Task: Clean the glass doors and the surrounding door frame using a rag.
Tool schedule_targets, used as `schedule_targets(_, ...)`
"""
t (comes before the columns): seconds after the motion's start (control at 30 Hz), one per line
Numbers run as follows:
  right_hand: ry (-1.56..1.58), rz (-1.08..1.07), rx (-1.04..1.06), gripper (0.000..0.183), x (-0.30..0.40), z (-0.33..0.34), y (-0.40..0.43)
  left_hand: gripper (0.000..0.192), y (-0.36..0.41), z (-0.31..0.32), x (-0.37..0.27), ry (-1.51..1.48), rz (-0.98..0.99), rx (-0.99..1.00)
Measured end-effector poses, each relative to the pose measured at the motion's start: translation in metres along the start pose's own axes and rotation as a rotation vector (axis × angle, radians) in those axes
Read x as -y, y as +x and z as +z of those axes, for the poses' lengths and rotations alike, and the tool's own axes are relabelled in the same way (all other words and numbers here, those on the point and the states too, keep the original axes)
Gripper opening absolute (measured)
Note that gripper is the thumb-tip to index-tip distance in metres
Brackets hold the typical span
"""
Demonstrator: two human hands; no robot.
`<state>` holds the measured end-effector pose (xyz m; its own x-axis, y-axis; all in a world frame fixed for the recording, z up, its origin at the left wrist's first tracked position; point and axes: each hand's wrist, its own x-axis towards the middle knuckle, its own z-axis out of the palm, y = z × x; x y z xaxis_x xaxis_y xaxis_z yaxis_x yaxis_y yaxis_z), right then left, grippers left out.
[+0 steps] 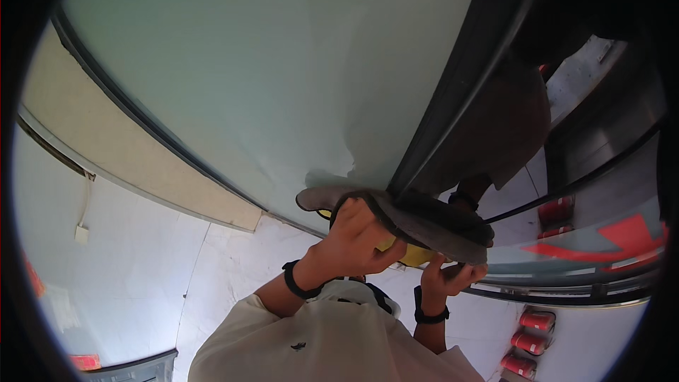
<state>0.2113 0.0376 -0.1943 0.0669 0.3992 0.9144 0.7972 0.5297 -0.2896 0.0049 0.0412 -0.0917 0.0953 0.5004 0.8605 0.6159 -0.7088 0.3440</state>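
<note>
A thick grey cloth with black edging and a yellow side (429,231) lies bunched against the lower part of a pale green panel (254,63) and the black frame strip (451,95) beside it. My left hand (358,239) grips the cloth's middle, its fingers folded over the edge. At the cloth's right end, my right hand (451,276) holds the lower corner between thumb and fingers. Some fingertips are hidden by the folds. Both wrists wear black bands.
To the right, dark glass (488,111) reflects an arm and the cloth. Red and white markings (620,239) run across its lower part. Several red fire extinguishers (530,342) stand on the pale tiled floor (223,265). A white cable with a plug or box (81,233) hangs at left.
</note>
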Motion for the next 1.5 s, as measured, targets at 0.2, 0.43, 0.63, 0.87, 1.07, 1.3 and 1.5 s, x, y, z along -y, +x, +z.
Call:
schedule_targets(0.2, 0.096, 0.041, -0.053, 0.054, 0.005, -0.009, 0.029, 0.026, -0.002, -0.006, 0.000, -0.034, -0.029, 0.006)
schedule_targets(0.43, 0.151, 0.023, -0.084, 0.062, -0.006, 0.017, -0.016, 0.026, 0.000, -0.003, 0.000, -0.023, -0.016, 0.002)
schedule_targets(0.63, 0.109, 0.123, 0.135, 0.069, 0.012, 0.011, -0.028, 0.026, -0.011, 0.001, 0.002, -0.029, -0.033, 0.050)
schedule_targets(0.87, 0.062, 0.092, 0.017, 0.087, 0.021, 0.006, 0.033, 0.029, -0.013, -0.004, 0.003, -0.078, -0.046, 0.035)
schedule_targets(1.07, 0.138, 0.000, -0.120, 0.071, 0.012, 0.032, 0.011, 0.031, -0.024, 0.000, 0.008, -0.121, -0.075, 0.064)
schedule_targets(1.3, 0.092, -0.034, 0.124, 0.056, 0.013, 0.003, 0.004, 0.029, -0.047, -0.004, 0.008, -0.329, -0.367, 0.154)
schedule_targets(1.5, 0.143, -0.039, 0.070, 0.047, 0.024, -0.003, 0.047, 0.024, -0.036, -0.005, 0.000, -0.458, -0.532, 0.174)
